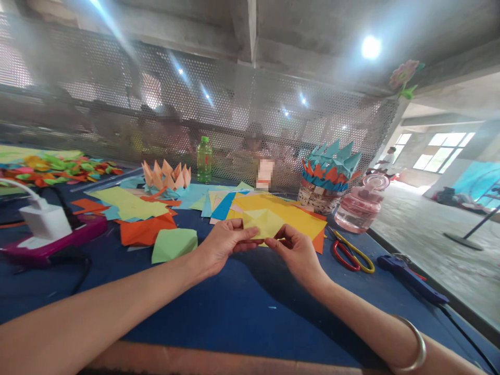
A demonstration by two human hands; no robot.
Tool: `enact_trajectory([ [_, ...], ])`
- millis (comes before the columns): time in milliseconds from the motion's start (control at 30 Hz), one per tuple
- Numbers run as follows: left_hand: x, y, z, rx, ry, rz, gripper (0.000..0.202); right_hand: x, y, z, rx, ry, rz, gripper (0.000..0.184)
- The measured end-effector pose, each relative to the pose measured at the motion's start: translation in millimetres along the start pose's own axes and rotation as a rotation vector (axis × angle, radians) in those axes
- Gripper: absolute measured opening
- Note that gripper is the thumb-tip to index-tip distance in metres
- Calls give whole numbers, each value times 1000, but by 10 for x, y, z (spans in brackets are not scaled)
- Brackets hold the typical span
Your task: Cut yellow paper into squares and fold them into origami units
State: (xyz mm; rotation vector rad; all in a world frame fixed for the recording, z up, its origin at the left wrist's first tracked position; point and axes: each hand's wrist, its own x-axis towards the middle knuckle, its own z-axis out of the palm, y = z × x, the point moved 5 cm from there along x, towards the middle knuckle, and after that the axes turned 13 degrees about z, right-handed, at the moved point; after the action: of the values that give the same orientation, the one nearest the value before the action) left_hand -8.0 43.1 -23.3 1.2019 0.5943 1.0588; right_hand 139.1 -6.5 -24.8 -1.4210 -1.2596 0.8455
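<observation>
A small folded piece of yellow paper (264,223) is held up between both hands just above the blue table (242,307). My left hand (222,244) pinches its left edge with thumb and fingers. My right hand (295,250) pinches its lower right edge. A silver bangle (417,346) sits on my right wrist. Right behind the folded piece lies a stack of yellow, orange and blue paper sheets (289,211).
Loose green (174,244), orange and yellow sheets lie to the left. Red-and-yellow scissors (351,252) and a blue glue gun (410,276) lie at right. A pink jar (361,205), paper crowns (167,177), a green bottle (204,159), a white charger (45,219) and a mesh screen stand behind.
</observation>
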Motion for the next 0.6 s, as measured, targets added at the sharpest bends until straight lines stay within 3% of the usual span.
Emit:
enact_trajectory([
  [600, 3, 9, 13, 3, -11, -15, 23, -25, -18, 22, 54, -12, -6, 29],
])
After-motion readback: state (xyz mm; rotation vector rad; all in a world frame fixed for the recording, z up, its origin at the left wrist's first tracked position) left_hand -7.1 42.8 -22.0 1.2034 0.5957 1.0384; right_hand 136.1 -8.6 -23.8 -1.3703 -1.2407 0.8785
